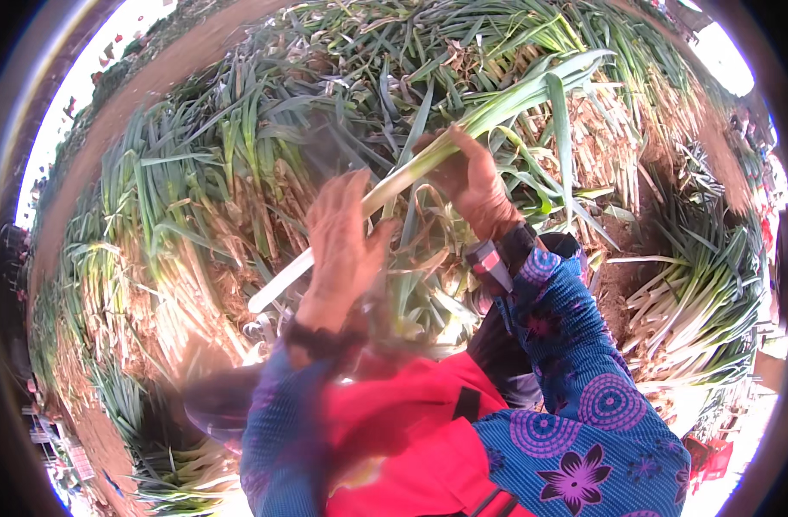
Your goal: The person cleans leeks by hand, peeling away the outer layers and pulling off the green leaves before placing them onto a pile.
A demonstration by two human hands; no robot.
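Observation:
A long leek (411, 171) slants across the middle, its white end at lower left and its green leaves at upper right. My right hand (476, 185) is closed round it where the stem turns green. Over the white stem lies my left hand (338, 250), back upward, slightly blurred. Its fingers are stretched out and its thumb stands apart, with the stem passing under the palm. Whether the palm touches the stem is hidden. Below my hands, loose leaves and peeled dry skins (411, 284) lie in a heap.
Thick rows of piled leeks (187, 207) curve round the front and left, roots toward me. Another leek pile (695, 293), with white stems showing, lies at the right. More stalks (187, 474) are at lower left. A red crate (708, 459) stands at the far lower right.

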